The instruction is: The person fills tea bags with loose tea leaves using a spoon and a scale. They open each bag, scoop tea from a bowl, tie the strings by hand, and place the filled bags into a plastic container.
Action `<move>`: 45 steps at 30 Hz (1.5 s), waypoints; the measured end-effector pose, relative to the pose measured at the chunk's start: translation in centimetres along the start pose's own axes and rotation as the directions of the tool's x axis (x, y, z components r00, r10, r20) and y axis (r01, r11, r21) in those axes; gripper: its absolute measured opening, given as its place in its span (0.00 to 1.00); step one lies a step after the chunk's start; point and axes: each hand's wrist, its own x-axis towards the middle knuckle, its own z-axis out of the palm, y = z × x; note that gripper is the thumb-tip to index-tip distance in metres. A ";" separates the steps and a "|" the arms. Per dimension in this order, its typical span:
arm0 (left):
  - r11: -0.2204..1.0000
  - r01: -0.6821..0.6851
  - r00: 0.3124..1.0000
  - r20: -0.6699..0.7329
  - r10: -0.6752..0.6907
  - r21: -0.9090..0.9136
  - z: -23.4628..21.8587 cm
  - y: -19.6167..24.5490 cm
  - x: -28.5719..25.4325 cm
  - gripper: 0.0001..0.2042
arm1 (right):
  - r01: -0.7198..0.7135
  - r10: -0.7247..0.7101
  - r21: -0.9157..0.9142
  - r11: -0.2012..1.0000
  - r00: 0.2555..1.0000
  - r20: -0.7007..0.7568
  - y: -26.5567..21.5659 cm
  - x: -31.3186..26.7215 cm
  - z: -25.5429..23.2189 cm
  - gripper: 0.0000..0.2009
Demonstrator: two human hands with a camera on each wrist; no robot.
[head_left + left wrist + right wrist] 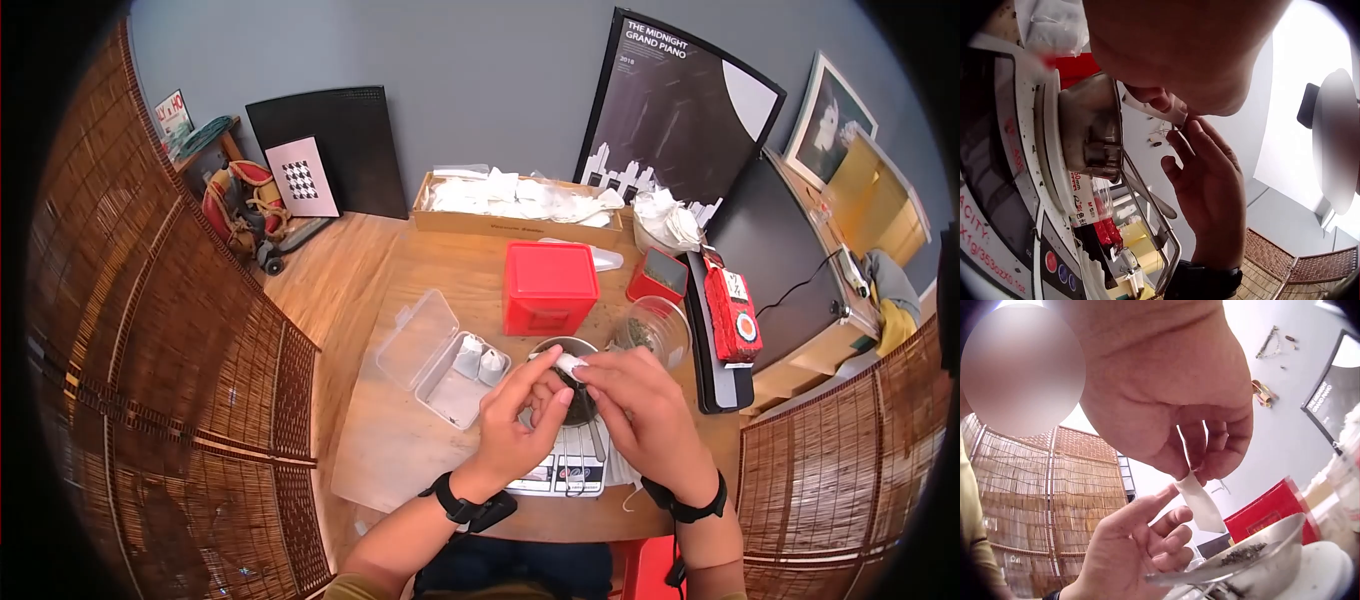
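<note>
Both hands meet over a metal bowl (590, 411) of dark dried leaves (1244, 554). Between their fingertips is a small white tea bag (570, 364), hanging tilted in the right wrist view. My right hand (645, 405) pinches its upper end between thumb and fingers. From the other side, my left hand (520, 420) pinches its edge, the remaining fingers curled. A spoon handle (1154, 197) leans out of the bowl, which stands on a digital scale (550, 483). To the left, an open clear plastic box (455, 412) holds two filled tea bags (468, 357).
A red canister (550, 288) stands behind the bowl. Right of it are a smaller open red tin (662, 275), a clear tub (665, 325) of leaves and a red packet (734, 310). A cardboard tray (520, 228) of white bags lines the back.
</note>
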 end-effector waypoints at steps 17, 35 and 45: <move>1.000 -0.009 0.993 -0.115 0.007 -0.015 0.4 -0.6 0.0 0.15 | 0.006 -0.005 0.125 0.992 1.000 -0.006 0.4 -0.9 1.2 0.12; 0.986 -0.165 0.984 -0.068 0.166 0.021 0.3 -1.3 0.1 0.27 | -0.161 0.163 0.265 0.951 0.987 0.015 0.2 -0.5 2.0 0.13; 0.970 -0.202 0.979 -0.002 0.204 0.133 0.1 -0.8 0.2 0.27 | -0.031 0.029 -0.015 0.999 0.994 -0.105 1.0 -1.1 2.4 0.15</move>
